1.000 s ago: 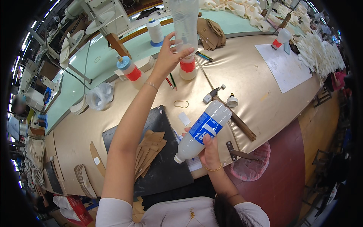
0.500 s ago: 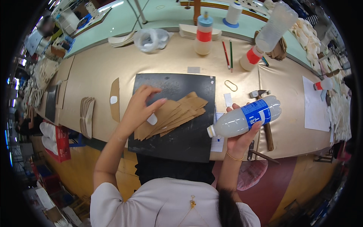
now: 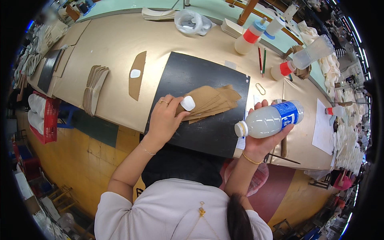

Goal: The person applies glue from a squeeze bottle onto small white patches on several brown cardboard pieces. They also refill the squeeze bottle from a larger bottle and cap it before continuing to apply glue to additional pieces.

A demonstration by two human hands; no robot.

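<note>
My right hand [image 3: 262, 146] is wrapped round a clear plastic bottle [image 3: 264, 121] with a blue label, a white cap and cloudy whitish liquid. The bottle lies tilted, its cap pointing left. At the left end of a fanned stack of brown pieces [image 3: 216, 101], my left hand [image 3: 165, 120] has thumb and fingertips closed on the edge of one piece. A white rounded patch [image 3: 187, 103] sits on that piece, right by the fingertips. Under the stack lies a black board [image 3: 192, 68]. The fingers' underside is hidden.
To the left lie a single curved brown piece [image 3: 138, 76] with a white patch and a tied bundle of pieces [image 3: 95, 90]. Two red-banded bottles [image 3: 247, 40], pencils [image 3: 262, 60] and a plastic bag [image 3: 192, 23] stand or lie farther back. A white paper [image 3: 323, 126] is at the right.
My left hand has come down from above the stack and closed on the edge of a brown piece. The bottle remains in my right hand. The whole view has shifted and turned.
</note>
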